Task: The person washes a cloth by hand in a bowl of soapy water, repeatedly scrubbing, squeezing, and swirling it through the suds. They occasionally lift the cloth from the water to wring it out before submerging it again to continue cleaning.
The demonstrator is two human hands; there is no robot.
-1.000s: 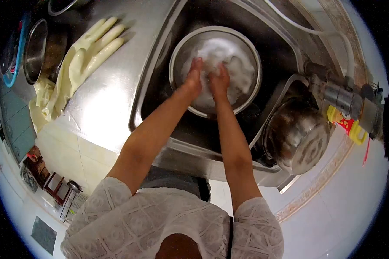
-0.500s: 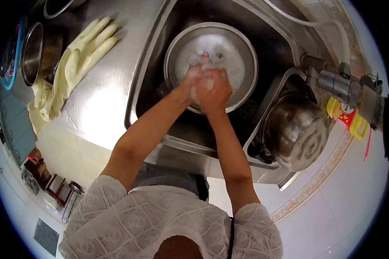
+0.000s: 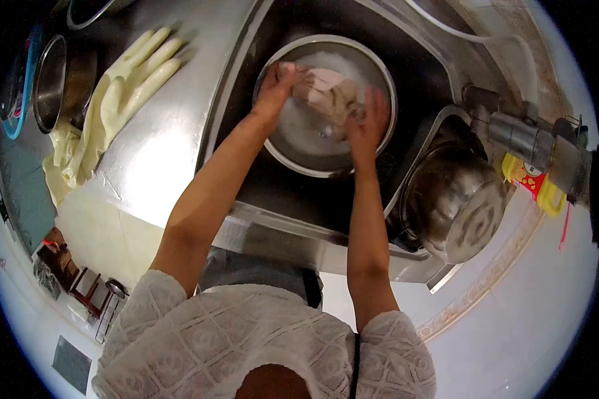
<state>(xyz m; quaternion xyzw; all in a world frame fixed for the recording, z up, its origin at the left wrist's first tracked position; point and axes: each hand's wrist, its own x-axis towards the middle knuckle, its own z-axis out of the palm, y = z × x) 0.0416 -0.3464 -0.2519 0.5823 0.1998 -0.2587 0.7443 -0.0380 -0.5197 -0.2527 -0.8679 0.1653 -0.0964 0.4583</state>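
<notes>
A pale cloth point(image 3: 327, 93) is stretched sideways at upper centre, gripped between left hand point(image 3: 276, 83) and right hand point(image 3: 369, 120), over the basin point(image 3: 379, 80).

bowl point(image 3: 293, 143): shiny steel | sink point(image 3: 246, 73): brushed metal | gloves point(image 3: 116, 100): matt rubber

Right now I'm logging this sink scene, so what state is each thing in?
Basin: upright in the sink, soapy water inside.
Cloth: wet, lifted above the water, stretched between both hands.
Left hand: gripping the cloth.
Right hand: gripping the cloth.
Pot: tipped on its side.
Gloves: off, lying flat on the counter.
</notes>
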